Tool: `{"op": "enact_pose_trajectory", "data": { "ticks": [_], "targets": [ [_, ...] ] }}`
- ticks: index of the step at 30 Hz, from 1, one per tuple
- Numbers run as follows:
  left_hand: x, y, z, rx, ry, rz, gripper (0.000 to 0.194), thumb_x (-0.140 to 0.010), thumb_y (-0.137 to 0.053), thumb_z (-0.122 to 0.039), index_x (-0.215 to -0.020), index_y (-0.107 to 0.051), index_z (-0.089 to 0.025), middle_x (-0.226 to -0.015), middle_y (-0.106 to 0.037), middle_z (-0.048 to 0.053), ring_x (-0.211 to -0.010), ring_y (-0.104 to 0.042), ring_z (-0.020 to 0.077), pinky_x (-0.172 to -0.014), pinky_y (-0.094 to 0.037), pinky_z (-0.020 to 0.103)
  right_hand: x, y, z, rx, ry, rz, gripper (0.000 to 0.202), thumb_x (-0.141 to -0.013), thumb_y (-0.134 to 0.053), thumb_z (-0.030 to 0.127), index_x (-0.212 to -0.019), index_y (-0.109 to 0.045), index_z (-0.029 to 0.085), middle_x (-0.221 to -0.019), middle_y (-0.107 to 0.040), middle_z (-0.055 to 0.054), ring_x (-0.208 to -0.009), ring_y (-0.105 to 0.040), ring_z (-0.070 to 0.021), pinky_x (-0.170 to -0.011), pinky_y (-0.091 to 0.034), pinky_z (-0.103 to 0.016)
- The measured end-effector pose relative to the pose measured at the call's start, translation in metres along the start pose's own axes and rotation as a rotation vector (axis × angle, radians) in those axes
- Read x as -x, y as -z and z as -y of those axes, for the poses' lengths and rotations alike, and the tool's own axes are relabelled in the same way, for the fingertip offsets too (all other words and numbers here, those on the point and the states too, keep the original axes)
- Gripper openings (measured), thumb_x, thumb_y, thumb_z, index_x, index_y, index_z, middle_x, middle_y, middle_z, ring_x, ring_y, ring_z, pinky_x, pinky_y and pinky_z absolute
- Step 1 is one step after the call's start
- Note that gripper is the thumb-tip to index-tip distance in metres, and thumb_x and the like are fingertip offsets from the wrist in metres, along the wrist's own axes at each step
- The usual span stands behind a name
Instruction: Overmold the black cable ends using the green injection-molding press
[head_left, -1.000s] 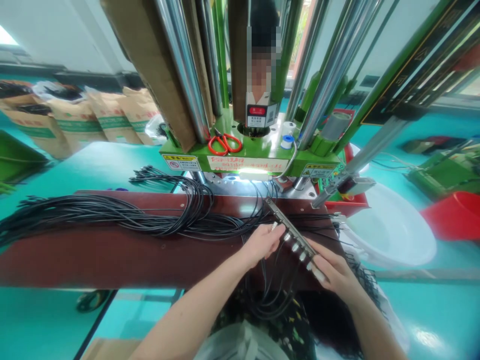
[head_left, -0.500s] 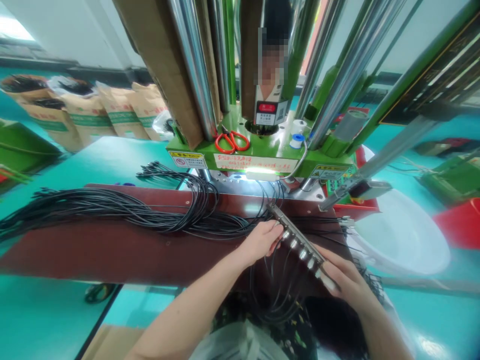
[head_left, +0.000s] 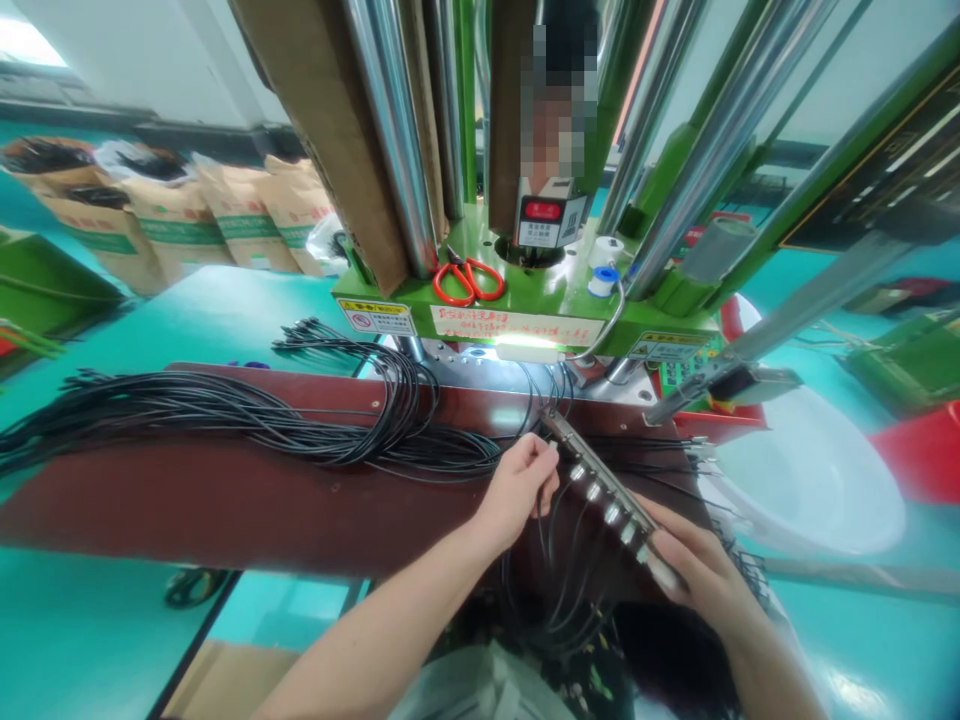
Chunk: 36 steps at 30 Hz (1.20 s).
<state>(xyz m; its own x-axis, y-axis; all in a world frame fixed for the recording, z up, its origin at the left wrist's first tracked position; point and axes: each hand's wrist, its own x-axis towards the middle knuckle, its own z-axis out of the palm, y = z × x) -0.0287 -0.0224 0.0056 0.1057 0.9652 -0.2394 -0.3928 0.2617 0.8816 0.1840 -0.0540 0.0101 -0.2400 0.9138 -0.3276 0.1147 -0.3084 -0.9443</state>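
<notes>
My right hand (head_left: 701, 565) grips the lower end of a long metal mould bar (head_left: 606, 482), which lies slanted across the view. Along the bar's near side sits a row of several shiny metal connectors (head_left: 594, 492), with thin black cables (head_left: 571, 540) hanging from them towards my lap. Just left of the bar's upper part, my left hand (head_left: 519, 488) is closed in a pinch on a black cable (head_left: 539, 505). A small pale tip shows at its fingertips, apart from the bar. The fingers hide most of that cable's end.
A bundle of black cables (head_left: 225, 410) runs across the brown board (head_left: 247, 515). Behind stands a green press (head_left: 480, 240) with red-handled scissors (head_left: 469, 282), a spool (head_left: 603, 282) and a lit lamp (head_left: 527, 349). A white tub (head_left: 825, 480) is at right. A person is behind the press.
My left hand has drawn slightly left, away from the bar, with the cable in its fingers. The right hand still holds the bar. The view has shifted a little.
</notes>
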Motion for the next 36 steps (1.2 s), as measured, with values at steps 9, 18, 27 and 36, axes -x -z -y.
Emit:
{"op": "enact_pose_trajectory", "data": {
  "ticks": [9, 18, 27, 36],
  "targets": [
    [-0.002, 0.002, 0.003, -0.09, -0.044, -0.07, 0.031, -0.066, -0.064, -0.04, -0.059, -0.044, -0.016, -0.041, -0.037, -0.009, -0.034, -0.03, 0.0031, -0.036, -0.022, 0.018, -0.001, 0.002, -0.002, 0.053, 0.027, -0.011, 0.052, -0.076, -0.057, 0.044, -0.12, -0.055, 0.018, -0.046, -0.042, 0.001, -0.038, -0.03, -0.0082, -0.032, -0.025, -0.02],
    [-0.001, 0.003, 0.003, -0.194, -0.032, -0.158, 0.033, -0.063, -0.066, -0.04, -0.056, -0.044, -0.016, -0.045, -0.036, -0.008, -0.039, -0.027, 0.0029, -0.039, -0.018, 0.018, -0.001, 0.002, 0.0, 0.079, 0.063, -0.033, 0.047, -0.076, -0.058, 0.043, -0.116, -0.059, 0.019, -0.045, -0.044, 0.001, -0.039, -0.034, -0.0097, -0.034, -0.026, -0.021],
    [-0.003, 0.008, 0.003, -0.166, -0.036, -0.112, 0.032, -0.063, -0.065, -0.04, -0.057, -0.044, -0.016, -0.043, -0.036, -0.008, -0.037, -0.029, 0.0029, -0.039, -0.021, 0.018, 0.0, 0.0, 0.001, 0.166, 0.082, 0.029, 0.048, -0.08, -0.054, 0.042, -0.122, -0.053, 0.019, -0.052, -0.055, -0.003, -0.042, -0.045, -0.0122, -0.036, -0.036, -0.022],
    [-0.008, 0.006, 0.01, -0.213, -0.036, 0.002, 0.029, -0.067, -0.061, -0.038, -0.059, -0.042, -0.017, -0.042, -0.035, -0.009, -0.034, -0.027, 0.0028, -0.037, -0.022, 0.018, 0.008, 0.013, -0.001, 0.412, 0.252, 0.15, 0.043, -0.083, -0.051, 0.033, -0.125, -0.049, 0.025, -0.127, -0.05, -0.006, -0.117, -0.043, -0.0274, -0.1, -0.03, -0.045]
  ]
}}
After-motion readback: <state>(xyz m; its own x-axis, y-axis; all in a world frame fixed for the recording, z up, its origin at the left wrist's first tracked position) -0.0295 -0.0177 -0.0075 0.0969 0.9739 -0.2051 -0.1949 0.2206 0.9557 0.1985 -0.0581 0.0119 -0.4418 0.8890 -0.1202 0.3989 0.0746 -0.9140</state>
